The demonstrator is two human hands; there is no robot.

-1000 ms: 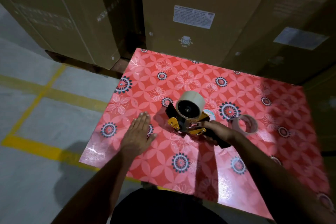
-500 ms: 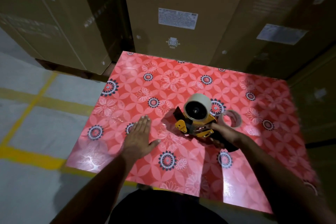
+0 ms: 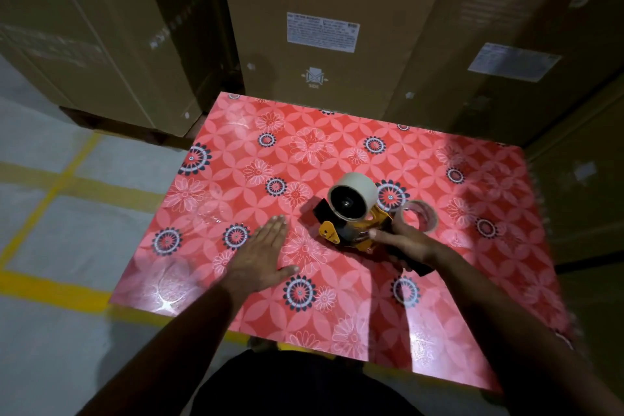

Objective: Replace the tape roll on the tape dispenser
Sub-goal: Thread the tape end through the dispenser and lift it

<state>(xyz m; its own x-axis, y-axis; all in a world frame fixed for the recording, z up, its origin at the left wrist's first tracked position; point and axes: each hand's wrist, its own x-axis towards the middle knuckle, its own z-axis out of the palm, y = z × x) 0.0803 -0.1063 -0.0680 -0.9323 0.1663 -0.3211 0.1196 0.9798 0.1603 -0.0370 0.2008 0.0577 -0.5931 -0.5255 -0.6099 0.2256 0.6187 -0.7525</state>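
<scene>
Dispenser: yellow-and-black handheld tape dispenser carrying a wide beige tape roll, gripped at its handle by the right hand on the table, likely to steady it.
Spare roll: thin, near-empty clear tape ring, just beyond the right hand.
Left hand: flat, fingers straight, pressed on the table, well left of the dispenser, probably bracing.
Room: bare cloth beyond the left hand; cardboard boxes close the far edge.

This looks like a warehouse. Big brown boxes marked "WASHING MACHINE" stand in a row on a grey floor with yellow lines. A table with a red flowery cover stands in front of them.
</scene>
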